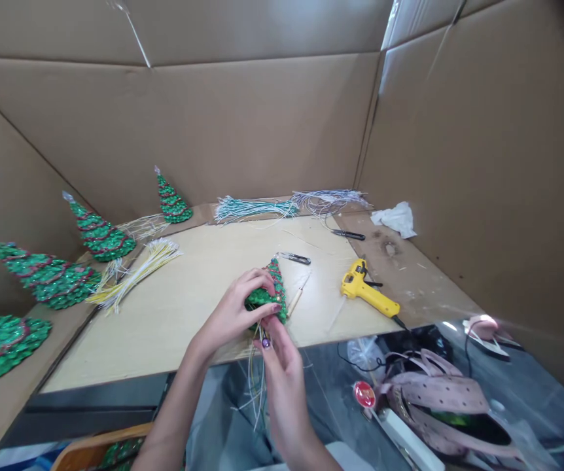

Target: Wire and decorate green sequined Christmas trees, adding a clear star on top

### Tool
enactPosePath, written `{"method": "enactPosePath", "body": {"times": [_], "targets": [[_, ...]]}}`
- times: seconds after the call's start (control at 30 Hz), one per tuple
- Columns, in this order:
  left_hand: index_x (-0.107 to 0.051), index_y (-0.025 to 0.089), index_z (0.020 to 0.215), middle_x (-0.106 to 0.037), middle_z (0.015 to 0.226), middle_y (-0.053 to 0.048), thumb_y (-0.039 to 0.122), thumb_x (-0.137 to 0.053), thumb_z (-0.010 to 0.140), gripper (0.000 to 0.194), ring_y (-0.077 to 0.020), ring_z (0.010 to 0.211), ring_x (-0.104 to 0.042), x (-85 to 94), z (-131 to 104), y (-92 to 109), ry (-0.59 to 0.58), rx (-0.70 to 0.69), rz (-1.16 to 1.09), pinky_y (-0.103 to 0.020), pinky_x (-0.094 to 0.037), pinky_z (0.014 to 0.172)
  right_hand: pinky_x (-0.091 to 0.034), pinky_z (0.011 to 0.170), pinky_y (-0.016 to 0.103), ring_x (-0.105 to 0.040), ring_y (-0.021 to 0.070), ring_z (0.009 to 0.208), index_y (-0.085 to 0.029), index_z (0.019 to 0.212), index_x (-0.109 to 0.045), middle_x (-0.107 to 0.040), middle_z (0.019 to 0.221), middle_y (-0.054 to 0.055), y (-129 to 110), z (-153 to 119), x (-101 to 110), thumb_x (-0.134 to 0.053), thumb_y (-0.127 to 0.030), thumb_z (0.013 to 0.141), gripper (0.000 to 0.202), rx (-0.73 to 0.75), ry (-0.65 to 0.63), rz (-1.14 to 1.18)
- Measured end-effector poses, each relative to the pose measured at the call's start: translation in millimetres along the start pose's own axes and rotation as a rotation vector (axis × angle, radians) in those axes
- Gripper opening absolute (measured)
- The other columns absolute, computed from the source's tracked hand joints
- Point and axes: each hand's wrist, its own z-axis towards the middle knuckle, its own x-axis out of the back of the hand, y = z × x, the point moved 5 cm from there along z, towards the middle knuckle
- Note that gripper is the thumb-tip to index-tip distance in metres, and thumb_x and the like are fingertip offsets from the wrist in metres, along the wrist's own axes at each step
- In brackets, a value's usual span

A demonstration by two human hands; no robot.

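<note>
A small green beaded Christmas tree [278,281] with red garland lies tilted near the front of the table, its tip pointing away from me. My left hand [243,304] is closed round its left side, thumb across the lower part. Under the base, my right hand [282,360] pinches a bunch of thin white and yellowish wires [255,379], which hang down over the table's edge toward my lap. My fingers partly hide the base. Just right of the tree lies a wooden-handled awl [295,303]. Thread snips [295,258] rest beyond its tip.
A yellow glue gun [368,291] lies at the right, with other snips [348,234] behind. Wire bundles [255,208] line the back, and a yellow-white bundle [137,271] lies left. Several finished trees [100,229] stand leftward. Cardboard walls [262,124] enclose the table. A pink bag [439,392] sits below right.
</note>
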Motion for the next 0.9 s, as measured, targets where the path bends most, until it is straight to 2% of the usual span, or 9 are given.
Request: {"method": "enactPosePath", "body": {"times": [0.07, 0.1, 0.17, 0.2, 0.27, 0.33, 0.43, 0.9], "targets": [[-0.062, 0.021, 0.093, -0.065, 0.123, -0.008, 0.028, -0.068, 0.089, 0.010, -0.0256, 0.128, -0.055, -1.8, -1.0, -1.5, 0.012, 0.000, -0.027, -0.037, -0.040, 0.110, -0.053, 0.103, 0.034, -0.057, 0.0254, 0.134, -0.020, 0.131, -0.063, -0.060, 0.145, 0.012, -0.1, 1.6, -3.7, -0.078, -0.045, 0.075, 0.063, -0.045, 0.072, 0.075], [-0.061, 0.021, 0.093, -0.065, 0.126, -0.009, 0.028, -0.068, 0.089, 0.011, -0.0259, 0.129, -0.055, -2.5, -1.8, -2.3, 0.017, 0.005, -0.038, -0.037, -0.040, 0.110, -0.056, 0.093, 0.031, -0.063, 0.0241, 0.122, -0.021, 0.126, -0.066, -0.064, 0.138, 0.012, -0.5, 3.1, -5.6, -0.079, -0.046, 0.073, 0.061, -0.061, 0.095, 0.110], [-0.061, 0.020, 0.093, -0.066, 0.127, -0.009, 0.028, -0.068, 0.089, 0.011, -0.0262, 0.128, -0.057, -3.4, -3.3, -3.9, 0.022, 0.021, -0.057, -0.037, -0.041, 0.109, -0.055, 0.069, 0.024, -0.068, 0.0160, 0.086, -0.021, 0.112, -0.070, -0.073, 0.113, 0.008, -1.3, 7.5, -9.3, -0.082, -0.048, 0.069, 0.052, -0.086, 0.107, 0.148], [-0.061, 0.020, 0.094, -0.067, 0.126, -0.009, 0.028, -0.067, 0.090, 0.011, -0.0263, 0.126, -0.059, -3.8, -3.9, -4.6, 0.023, 0.029, -0.065, -0.038, -0.043, 0.108, -0.049, 0.058, 0.021, -0.061, 0.0112, 0.067, -0.020, 0.102, -0.072, -0.073, 0.094, 0.005, -1.4, 10.3, -10.7, -0.084, -0.049, 0.067, 0.047, -0.099, 0.097, 0.149], [-0.062, 0.020, 0.095, -0.070, 0.122, -0.010, 0.029, -0.067, 0.090, 0.011, -0.0265, 0.122, -0.062, -4.4, -4.8, -6.1, 0.025, 0.042, -0.077, -0.038, -0.045, 0.106, -0.031, 0.043, 0.017, -0.038, 0.0052, 0.047, -0.018, 0.084, -0.069, -0.059, 0.063, -0.004, -1.3, 15.9, -12.8, -0.086, -0.053, 0.064, 0.043, -0.120, 0.059, 0.126], [-0.063, 0.020, 0.094, -0.070, 0.121, -0.010, 0.029, -0.067, 0.089, 0.011, -0.0269, 0.119, -0.063, -4.7, -5.5, -7.4, 0.037, 0.049, -0.086, -0.039, -0.047, 0.105, -0.018, 0.040, 0.018, -0.023, 0.0040, 0.043, -0.017, 0.073, -0.065, -0.040, 0.050, -0.010, -1.5, 19.8, -13.2, -0.086, -0.057, 0.063, 0.046, -0.126, 0.024, 0.098], [-0.062, 0.020, 0.094, -0.071, 0.121, -0.010, 0.029, -0.066, 0.089, 0.011, -0.0270, 0.120, -0.063, -5.3, -6.6, -8.6, 0.065, 0.054, -0.095, -0.039, -0.046, 0.106, -0.016, 0.042, 0.019, -0.017, 0.0044, 0.043, -0.018, 0.070, -0.062, -0.029, 0.044, -0.013, -3.0, 20.7, -13.1, -0.083, -0.064, 0.063, 0.051, -0.107, -0.014, 0.061], [-0.061, 0.021, 0.094, -0.071, 0.123, -0.010, 0.027, -0.068, 0.088, 0.011, -0.0266, 0.126, -0.061, -6.7, -7.6, -9.3, 0.109, 0.061, -0.096, -0.043, -0.041, 0.111, -0.015, 0.045, 0.022, -0.016, 0.0063, 0.046, -0.020, 0.074, -0.058, -0.029, 0.046, -0.013, 2.9, 12.7, -19.0, -0.075, -0.068, 0.073, 0.051, -0.085, -0.041, 0.019]]}}
